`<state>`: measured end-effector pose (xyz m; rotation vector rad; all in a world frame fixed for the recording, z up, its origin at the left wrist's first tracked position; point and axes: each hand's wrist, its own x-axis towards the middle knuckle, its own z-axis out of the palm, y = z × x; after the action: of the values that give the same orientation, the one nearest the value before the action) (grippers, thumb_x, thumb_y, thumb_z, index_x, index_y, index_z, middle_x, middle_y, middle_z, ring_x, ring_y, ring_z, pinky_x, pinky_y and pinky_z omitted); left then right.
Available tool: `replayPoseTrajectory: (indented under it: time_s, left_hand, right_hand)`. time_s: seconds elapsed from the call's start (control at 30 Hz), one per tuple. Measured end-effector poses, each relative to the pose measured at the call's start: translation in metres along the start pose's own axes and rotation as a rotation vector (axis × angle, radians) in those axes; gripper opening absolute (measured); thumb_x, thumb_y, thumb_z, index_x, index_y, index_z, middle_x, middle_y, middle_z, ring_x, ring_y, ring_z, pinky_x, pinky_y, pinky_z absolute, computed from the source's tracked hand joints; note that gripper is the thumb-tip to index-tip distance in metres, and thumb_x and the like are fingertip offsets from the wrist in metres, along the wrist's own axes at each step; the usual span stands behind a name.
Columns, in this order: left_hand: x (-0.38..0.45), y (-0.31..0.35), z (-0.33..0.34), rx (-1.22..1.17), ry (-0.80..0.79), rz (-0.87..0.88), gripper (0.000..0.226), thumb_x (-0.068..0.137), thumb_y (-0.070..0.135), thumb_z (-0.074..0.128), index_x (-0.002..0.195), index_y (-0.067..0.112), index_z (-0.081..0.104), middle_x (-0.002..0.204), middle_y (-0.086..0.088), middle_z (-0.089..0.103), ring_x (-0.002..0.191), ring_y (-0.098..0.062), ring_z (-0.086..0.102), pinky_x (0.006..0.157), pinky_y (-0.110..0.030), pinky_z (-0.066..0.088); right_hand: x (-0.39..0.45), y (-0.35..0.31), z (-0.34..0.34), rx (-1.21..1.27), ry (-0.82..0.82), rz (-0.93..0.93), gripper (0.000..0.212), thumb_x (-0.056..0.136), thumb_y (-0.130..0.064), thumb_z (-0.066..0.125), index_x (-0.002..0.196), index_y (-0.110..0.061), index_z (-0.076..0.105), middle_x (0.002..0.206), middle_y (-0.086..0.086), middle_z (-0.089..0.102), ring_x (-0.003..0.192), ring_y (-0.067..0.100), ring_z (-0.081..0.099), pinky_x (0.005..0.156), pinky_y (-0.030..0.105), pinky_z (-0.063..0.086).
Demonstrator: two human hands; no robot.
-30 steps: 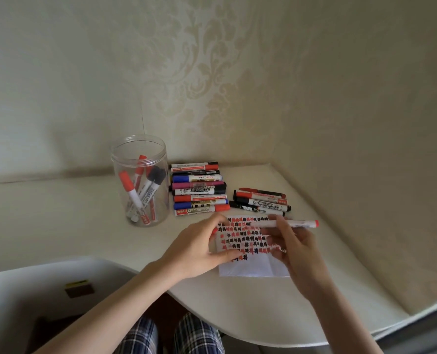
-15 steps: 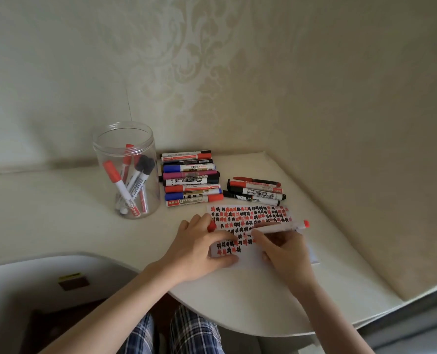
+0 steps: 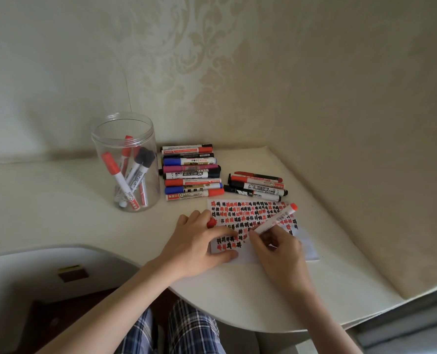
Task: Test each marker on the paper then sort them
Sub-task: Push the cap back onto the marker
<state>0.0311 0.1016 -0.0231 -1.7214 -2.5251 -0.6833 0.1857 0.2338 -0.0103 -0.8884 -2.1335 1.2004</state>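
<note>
Cream damask wallpaper is closing in this corner, and below it the rounded off-white tabletop [image 3: 59, 215] is carrying everything, from biggest to smallest. At ten o'clock from my hands, the clear round plastic jar [image 3: 126, 162] is standing upright with several markers leaning inside. At twelve o'clock the long row of capped markers [image 3: 192, 175] is lying flat, and at one o'clock a shorter group of red and black markers [image 3: 257, 186] is lying just beside the paper's far edge.

The white sheet of paper covered in red and black test marks [image 3: 253, 223] is lying under both my hands. My left hand [image 3: 199, 246] is pressing the sheet flat, and a small red cap [image 3: 211, 222] is tucked against its fingers. My right hand [image 3: 278, 249] is gripping the white-barrelled red marker [image 3: 276, 219], tip hidden under my fingers, tail pointing to one o'clock.

Risks, as I am judging them: the sheet is sliding if my left hand eases off, smearing wet ink; the cap is slipping loose and rolling away; my right wrist is dragging across fresh marks.
</note>
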Motion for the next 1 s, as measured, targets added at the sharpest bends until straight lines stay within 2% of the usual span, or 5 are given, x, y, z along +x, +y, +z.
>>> replayPoseTrajectory:
  time_s: [0.13,0.3,0.47,0.57,1.0]
  left_hand:
    - [-0.0009,0.0005,0.0002,-0.008,0.012,0.000,0.056,0.077,0.082,0.041,0.119,0.050,0.061,0.092,0.011,0.040,0.090,-0.010,0.039,0.078,-0.033,0.035]
    - [-0.0014,0.0002,-0.0002,0.010,0.000,-0.007,0.060,0.076,0.083,0.038,0.120,0.050,0.060,0.093,0.011,0.040,0.091,-0.011,0.040,0.080,-0.033,0.035]
    - [-0.0005,-0.0004,0.0001,0.016,0.003,-0.006,0.058,0.076,0.082,0.039,0.120,0.050,0.060,0.094,0.011,0.041,0.091,-0.011,0.040,0.080,-0.032,0.035]
    - [-0.0008,-0.0009,0.0010,0.015,-0.004,-0.007,0.057,0.077,0.082,0.039,0.120,0.051,0.059,0.094,0.011,0.041,0.091,-0.011,0.039,0.080,-0.033,0.036]
    - [-0.0013,-0.0005,0.0008,0.017,0.001,-0.001,0.057,0.077,0.082,0.037,0.120,0.051,0.059,0.092,0.011,0.040,0.089,-0.011,0.040,0.081,-0.033,0.037]
  right_hand:
    - [-0.0019,-0.0001,0.0015,-0.026,0.011,-0.005,0.012,0.088,-0.030,0.069,0.076,-0.028,0.066,0.076,-0.015,0.072,0.073,0.004,0.066,0.066,0.028,0.054]
    - [-0.0009,0.0026,0.0033,-0.056,0.001,0.001,0.013,0.088,-0.032,0.069,0.080,-0.022,0.069,0.079,-0.006,0.073,0.076,0.015,0.068,0.069,0.041,0.056]
    - [-0.0017,0.0010,0.0049,-0.088,0.006,-0.033,0.015,0.087,-0.030,0.070,0.076,-0.020,0.068,0.071,-0.006,0.070,0.068,0.011,0.063,0.061,0.029,0.049]
    - [-0.0018,-0.0006,0.0051,-0.091,0.026,-0.030,0.016,0.088,-0.028,0.070,0.075,-0.018,0.066,0.069,-0.004,0.069,0.068,0.013,0.061,0.058,0.027,0.046]
    - [-0.0019,0.0003,0.0039,-0.067,0.024,-0.008,0.014,0.087,-0.032,0.070,0.080,-0.020,0.069,0.076,-0.004,0.072,0.072,0.016,0.067,0.067,0.041,0.055]
